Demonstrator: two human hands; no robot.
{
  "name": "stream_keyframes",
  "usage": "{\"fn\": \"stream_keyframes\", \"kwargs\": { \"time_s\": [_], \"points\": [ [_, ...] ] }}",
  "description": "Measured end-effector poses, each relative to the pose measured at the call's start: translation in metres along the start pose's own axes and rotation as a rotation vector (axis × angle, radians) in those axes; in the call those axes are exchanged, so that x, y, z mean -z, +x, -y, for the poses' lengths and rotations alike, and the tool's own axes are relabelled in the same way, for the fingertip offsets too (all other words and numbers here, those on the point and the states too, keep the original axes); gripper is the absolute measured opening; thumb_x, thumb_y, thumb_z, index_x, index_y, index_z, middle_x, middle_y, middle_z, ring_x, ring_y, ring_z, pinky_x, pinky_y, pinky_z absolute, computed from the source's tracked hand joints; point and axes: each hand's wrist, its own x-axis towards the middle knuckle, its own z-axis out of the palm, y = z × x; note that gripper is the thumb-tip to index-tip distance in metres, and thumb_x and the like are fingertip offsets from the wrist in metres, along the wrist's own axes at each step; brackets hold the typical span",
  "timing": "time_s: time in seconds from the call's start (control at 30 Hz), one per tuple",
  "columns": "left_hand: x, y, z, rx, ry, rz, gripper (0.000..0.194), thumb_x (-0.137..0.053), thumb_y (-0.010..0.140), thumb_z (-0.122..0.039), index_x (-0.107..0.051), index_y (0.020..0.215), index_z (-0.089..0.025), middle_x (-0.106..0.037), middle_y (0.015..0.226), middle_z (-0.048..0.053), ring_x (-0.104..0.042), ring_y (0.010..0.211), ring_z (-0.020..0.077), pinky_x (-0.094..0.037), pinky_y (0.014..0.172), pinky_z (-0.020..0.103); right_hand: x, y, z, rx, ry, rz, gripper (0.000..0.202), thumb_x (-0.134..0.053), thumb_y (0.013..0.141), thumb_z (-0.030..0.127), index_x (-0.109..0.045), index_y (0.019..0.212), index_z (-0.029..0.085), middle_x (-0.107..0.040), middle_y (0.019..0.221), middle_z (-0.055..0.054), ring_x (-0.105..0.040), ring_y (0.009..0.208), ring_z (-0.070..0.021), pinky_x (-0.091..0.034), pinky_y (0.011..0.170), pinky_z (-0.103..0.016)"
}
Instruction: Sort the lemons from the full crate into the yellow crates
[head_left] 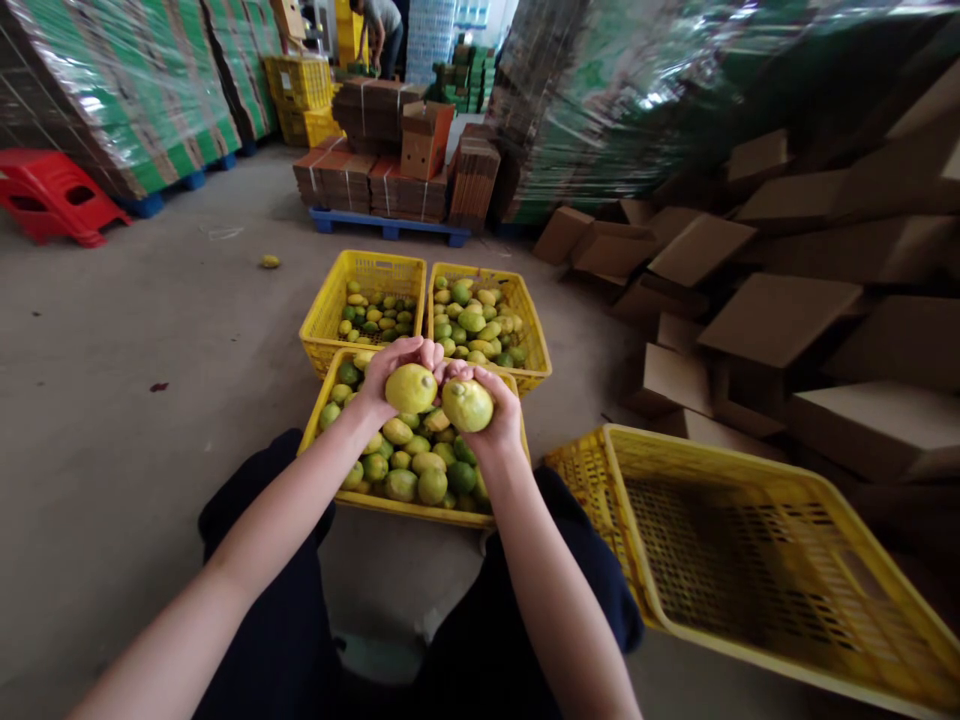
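My left hand [381, 378] is closed around a yellow lemon [410, 388]. Close beside it, my right hand [501, 415] grips a yellow-green lemon [468, 405]. Both lemons are held above a yellow crate [435, 514] filled with green and yellow lemons, between my knees. Just behind it stand two more yellow crates: the left one [319, 325] holds a low layer of lemons, and the right one [534, 322] holds more of them. Parts of the fingers are hidden behind the held fruit.
A large yellow crate [720, 460] stands at my right. Open cardboard boxes [780, 315] are heaped beyond it. Flattened cartons sit on a blue pallet [390, 226] ahead. A red stool [60, 195] is at left, a loose lemon [269, 262] lies on the floor, and a person [384, 30] bends far back.
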Motion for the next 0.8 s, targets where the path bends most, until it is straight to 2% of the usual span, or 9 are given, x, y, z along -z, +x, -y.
{"fn": "stream_keyframes", "kwargs": {
  "time_s": [0.13, 0.3, 0.4, 0.6, 0.7, 0.8],
  "points": [
    [-0.0006, -0.0011, -0.0005, 0.039, -0.014, -0.021, 0.035, -0.061, 0.082, -0.040, -0.058, 0.057, -0.016, -0.050, 0.062, 0.002, -0.057, 0.060, 0.0155, -0.046, 0.041, 0.024, -0.0009, 0.0000, 0.0000, -0.007, 0.017, -0.006, 0.014, -0.068, 0.071, 0.028, -0.063, 0.062, 0.018, -0.064, 0.072, -0.002, -0.061, 0.069, -0.0150, -0.061, 0.066, -0.028],
    [-0.0008, -0.0014, 0.0001, 0.120, -0.136, -0.196, 0.041, -0.056, 0.089, -0.039, -0.051, 0.055, -0.018, -0.049, 0.060, 0.001, -0.055, 0.055, 0.0140, -0.048, 0.046, 0.025, -0.0044, -0.0001, -0.0002, -0.019, 0.085, -0.106, 0.016, -0.063, 0.074, 0.021, -0.056, 0.060, 0.019, -0.064, 0.070, -0.001, -0.062, 0.068, -0.0147, -0.061, 0.066, -0.029],
    [-0.0015, -0.0013, 0.0003, 0.146, -0.193, -0.257, 0.039, -0.056, 0.090, -0.037, -0.051, 0.056, -0.019, -0.048, 0.060, 0.001, -0.055, 0.055, 0.0139, -0.051, 0.050, 0.027, -0.0052, -0.0004, -0.0005, -0.027, 0.111, -0.155, 0.016, -0.062, 0.075, 0.020, -0.055, 0.061, 0.019, -0.062, 0.069, -0.001, -0.064, 0.068, -0.0148, -0.061, 0.064, -0.027],
    [-0.0029, -0.0017, 0.0006, 0.141, -0.168, -0.269, 0.038, -0.058, 0.089, -0.033, -0.050, 0.055, -0.019, -0.048, 0.059, 0.001, -0.055, 0.056, 0.0141, -0.048, 0.047, 0.025, -0.0037, -0.0005, -0.0014, -0.025, 0.089, -0.134, 0.016, -0.066, 0.073, 0.023, -0.057, 0.060, 0.019, -0.062, 0.070, -0.002, -0.065, 0.068, -0.0143, -0.060, 0.059, -0.023],
    [-0.0018, -0.0030, 0.0010, 0.133, -0.141, -0.249, 0.037, -0.059, 0.088, -0.029, -0.050, 0.054, -0.019, -0.048, 0.060, 0.001, -0.056, 0.056, 0.0138, -0.051, 0.049, 0.025, -0.0037, -0.0006, -0.0020, -0.019, 0.091, -0.099, 0.018, -0.068, 0.072, 0.025, -0.059, 0.059, 0.018, -0.063, 0.069, -0.002, -0.064, 0.064, -0.0126, -0.059, 0.055, -0.020],
    [-0.0034, -0.0044, -0.0001, 0.122, -0.134, -0.207, 0.033, -0.059, 0.086, -0.025, -0.050, 0.054, -0.018, -0.050, 0.061, 0.001, -0.057, 0.058, 0.0146, -0.048, 0.043, 0.024, -0.0041, -0.0009, -0.0022, -0.012, 0.094, -0.065, 0.018, -0.068, 0.073, 0.026, -0.060, 0.059, 0.018, -0.065, 0.070, -0.002, -0.063, 0.064, -0.0126, -0.058, 0.052, -0.020]
  ]
}}
